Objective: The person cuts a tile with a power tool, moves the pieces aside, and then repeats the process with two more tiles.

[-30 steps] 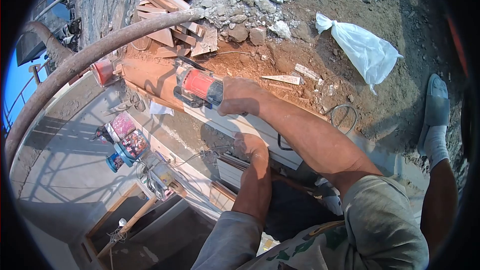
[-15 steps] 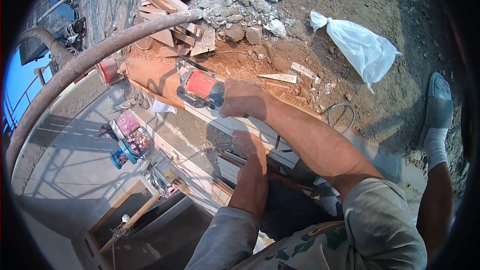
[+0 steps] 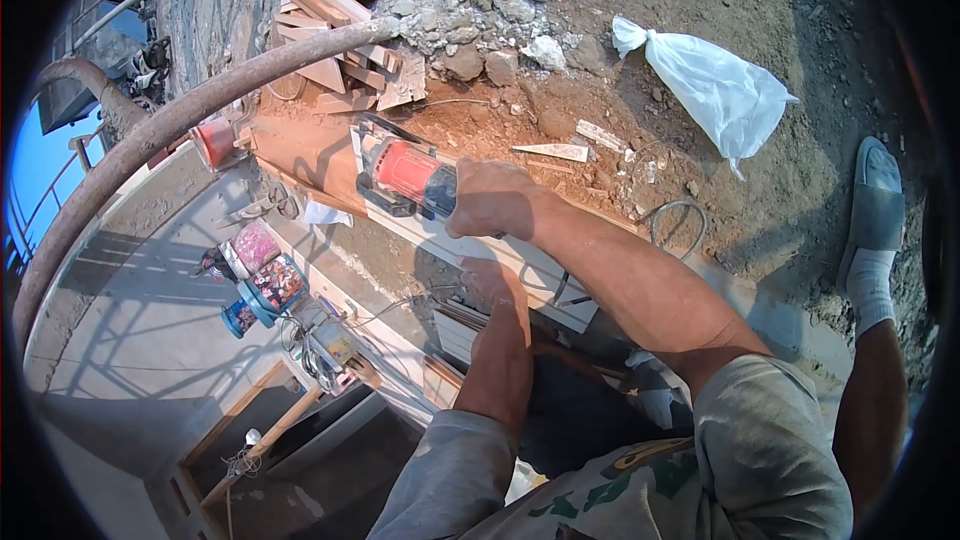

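Right hand [image 3: 492, 198]: fingers clenched round rear of red power tool [image 3: 405, 170]. Tool sits over white board [image 3: 431, 234], at 10 o'clock from that hand. Left hand [image 3: 493, 283] at 6 o'clock from right, by board edge; cannot tell whether its fingers grip. Wood pieces [image 3: 325, 0] at 11 o'clock from tool.

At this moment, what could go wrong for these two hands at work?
The bare left hand is at the near edge of the long white board; if the red-and-black power tool in the right hand slips, it might reach that hand. The looped dark cable beside the right forearm could perhaps snag.
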`<state>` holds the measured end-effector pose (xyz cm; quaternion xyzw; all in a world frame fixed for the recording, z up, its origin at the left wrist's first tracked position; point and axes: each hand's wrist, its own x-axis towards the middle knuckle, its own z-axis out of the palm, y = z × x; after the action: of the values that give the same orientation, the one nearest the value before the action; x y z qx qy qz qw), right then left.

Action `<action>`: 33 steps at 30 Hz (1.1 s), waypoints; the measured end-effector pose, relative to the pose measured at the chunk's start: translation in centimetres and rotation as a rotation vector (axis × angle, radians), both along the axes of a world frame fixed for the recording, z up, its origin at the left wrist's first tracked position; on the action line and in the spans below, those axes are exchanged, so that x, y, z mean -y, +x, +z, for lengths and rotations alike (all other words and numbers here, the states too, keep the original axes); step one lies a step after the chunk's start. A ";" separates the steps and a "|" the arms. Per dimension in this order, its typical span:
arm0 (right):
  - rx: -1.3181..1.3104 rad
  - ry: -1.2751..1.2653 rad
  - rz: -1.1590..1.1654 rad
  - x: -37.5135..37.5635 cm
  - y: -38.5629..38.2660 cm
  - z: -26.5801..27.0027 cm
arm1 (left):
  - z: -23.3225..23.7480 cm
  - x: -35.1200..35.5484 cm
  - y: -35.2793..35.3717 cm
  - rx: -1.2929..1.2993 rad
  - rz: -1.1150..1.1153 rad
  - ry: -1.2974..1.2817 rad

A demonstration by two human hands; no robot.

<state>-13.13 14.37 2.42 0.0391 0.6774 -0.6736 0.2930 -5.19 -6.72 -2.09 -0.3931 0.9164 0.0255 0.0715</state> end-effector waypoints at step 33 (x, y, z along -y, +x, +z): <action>0.004 0.014 0.005 -0.7 1.5 -0.2 | -2.1 4.3 0.9 0.223 -0.219 -0.133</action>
<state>-11.58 15.02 2.18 0.0410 0.6817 -0.6680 0.2957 -4.27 -11.02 -4.22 -0.2950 0.9398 -0.0868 0.1491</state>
